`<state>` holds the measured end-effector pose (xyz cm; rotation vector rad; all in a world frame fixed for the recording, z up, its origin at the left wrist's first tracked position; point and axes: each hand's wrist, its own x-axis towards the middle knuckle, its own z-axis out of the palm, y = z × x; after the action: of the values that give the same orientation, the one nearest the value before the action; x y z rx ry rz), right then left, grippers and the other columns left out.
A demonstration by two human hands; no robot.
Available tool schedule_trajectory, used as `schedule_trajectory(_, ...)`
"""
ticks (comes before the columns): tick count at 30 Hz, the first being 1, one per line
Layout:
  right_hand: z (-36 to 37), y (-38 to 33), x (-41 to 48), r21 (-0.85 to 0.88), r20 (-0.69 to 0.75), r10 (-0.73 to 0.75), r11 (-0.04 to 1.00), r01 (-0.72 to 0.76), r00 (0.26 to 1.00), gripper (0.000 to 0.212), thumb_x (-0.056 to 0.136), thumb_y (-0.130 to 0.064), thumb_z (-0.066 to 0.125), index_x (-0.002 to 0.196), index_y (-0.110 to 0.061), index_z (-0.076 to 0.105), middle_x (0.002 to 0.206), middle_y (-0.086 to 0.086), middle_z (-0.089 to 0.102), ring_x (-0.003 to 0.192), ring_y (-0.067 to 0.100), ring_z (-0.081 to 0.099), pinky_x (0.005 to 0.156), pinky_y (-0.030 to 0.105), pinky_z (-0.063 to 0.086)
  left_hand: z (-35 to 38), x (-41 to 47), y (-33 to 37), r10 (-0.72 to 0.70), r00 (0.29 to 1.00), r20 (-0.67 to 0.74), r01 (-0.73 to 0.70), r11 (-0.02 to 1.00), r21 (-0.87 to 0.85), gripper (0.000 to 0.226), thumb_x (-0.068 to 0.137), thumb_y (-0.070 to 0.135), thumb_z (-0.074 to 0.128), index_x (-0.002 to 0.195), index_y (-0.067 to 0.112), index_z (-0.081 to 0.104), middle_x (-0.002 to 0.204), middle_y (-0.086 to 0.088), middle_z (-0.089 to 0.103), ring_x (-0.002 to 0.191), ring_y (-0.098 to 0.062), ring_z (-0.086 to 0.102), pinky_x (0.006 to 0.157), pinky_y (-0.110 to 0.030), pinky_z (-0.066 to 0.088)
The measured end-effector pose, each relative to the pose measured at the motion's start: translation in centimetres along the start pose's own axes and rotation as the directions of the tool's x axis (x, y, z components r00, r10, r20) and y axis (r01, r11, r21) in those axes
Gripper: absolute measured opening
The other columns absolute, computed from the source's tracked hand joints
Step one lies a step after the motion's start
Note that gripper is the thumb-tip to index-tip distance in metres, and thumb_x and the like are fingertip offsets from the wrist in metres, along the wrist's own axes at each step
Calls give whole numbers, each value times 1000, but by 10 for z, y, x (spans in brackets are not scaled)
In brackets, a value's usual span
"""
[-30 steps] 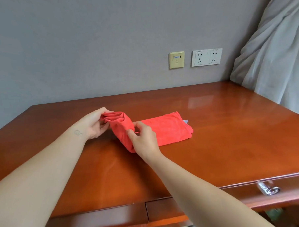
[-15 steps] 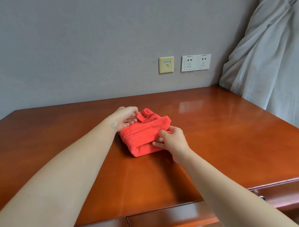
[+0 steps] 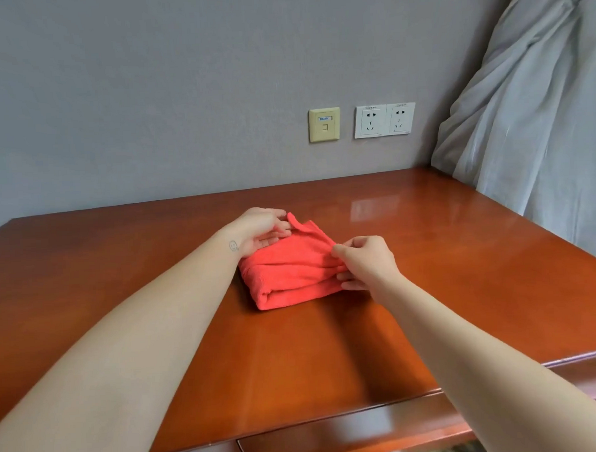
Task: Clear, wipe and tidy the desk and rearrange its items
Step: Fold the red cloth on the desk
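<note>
Desk (image 3: 430, 305) reads as cleared and wiped already; nothing on it but the red cloth (image 3: 292, 274), which sits near the middle of the top, folded into a thick squarish pad. We judge we're in the tidy-up step: squaring off the folded cloth. Our left hand (image 3: 261, 231) is at the far-left corner, palm half up, fingers curled and pinching a small upturned flap of cloth there. Our right hand (image 3: 363, 262) is at the right edge, thumb and forefinger closed on the top layer's corner, lower fingers tucked against the stacked layers below. Both forearms reach in from the near edge, converging on the cloth, wrists low and close to the desktop. Next move, as we see it: lay both corners flat, line up the edges, press the pad down, then let go and park it. Risk: layers on the right look loose and could slip out of alignment once released.
</note>
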<state>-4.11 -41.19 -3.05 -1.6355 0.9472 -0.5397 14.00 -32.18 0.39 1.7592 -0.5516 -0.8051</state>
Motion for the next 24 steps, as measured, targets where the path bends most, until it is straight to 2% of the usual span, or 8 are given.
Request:
schedule_trajectory(3,-7,3,2,-83,-16,27,996,-28,1000,26,83,-34,63,89,-10,68,79,6,68,68,19,70,55,31,60,6,0,-7,142,985,96,-157,974,165,75,93,-14,48,155,24,27,135,-9,61,108,-10,63,94,-24,50)
schedule_trajectory(6,-9,3,5,-265,-33,9,964,-17,999,38,81,-52,59,90,-16,68,78,3,69,68,21,71,64,36,62,8,-5,-17,277,952,131,-305,895,326,67,96,-9,48,153,20,31,136,-7,61,112,-8,62,87,-17,49)
schedule_trajectory(8,-9,4,8,-397,-34,-21,918,6,999,44,77,-62,61,79,-19,68,75,3,70,65,21,70,68,38,62,10,-9,-26,335,931,145,-365,838,407,59,97,-3,49,151,17,35,137,-4,60,119,-8,59,92,-15,45)
schedule_trajectory(10,-9,7,9,-442,-27,-46,896,29,999,36,80,-56,62,74,-21,67,74,2,69,63,20,69,70,40,62,13,-12,-35,381,902,204,-430,746,508,55,98,1,50,150,15,36,142,-3,55,128,-9,53,102,-17,40)
schedule_trajectory(13,-11,9,7,-354,13,-71,933,71,997,25,84,-41,64,72,-19,66,71,-2,63,65,17,63,68,35,61,14,-17,-38,421,861,284,-503,633,588,50,101,20,55,148,19,40,146,1,51,133,-8,47,112,-24,35)
schedule_trajectory(17,-22,10,1,-216,58,-161,962,169,985,31,83,-35,72,61,-15,64,52,-7,55,51,13,49,50,25,41,10,-27,-41,490,852,181,-451,515,729,48,100,50,46,143,30,46,147,6,47,137,-14,40,115,-41,31)
schedule_trajectory(20,-28,7,-6,-152,91,-150,975,163,984,30,83,-32,74,71,-5,68,58,3,59,46,16,49,43,21,37,0,-40,-45,448,883,138,-372,490,788,64,93,67,40,146,32,41,154,5,37,143,-19,29,118,-46,22)
schedule_trajectory(24,-29,2,-12,-224,51,-154,961,161,987,29,83,-29,72,75,-1,70,67,9,66,47,19,53,44,23,42,-17,-56,-53,221,956,192,-274,448,851,114,69,87,37,159,25,3,166,3,-5,152,-16,-6,123,-47,0)
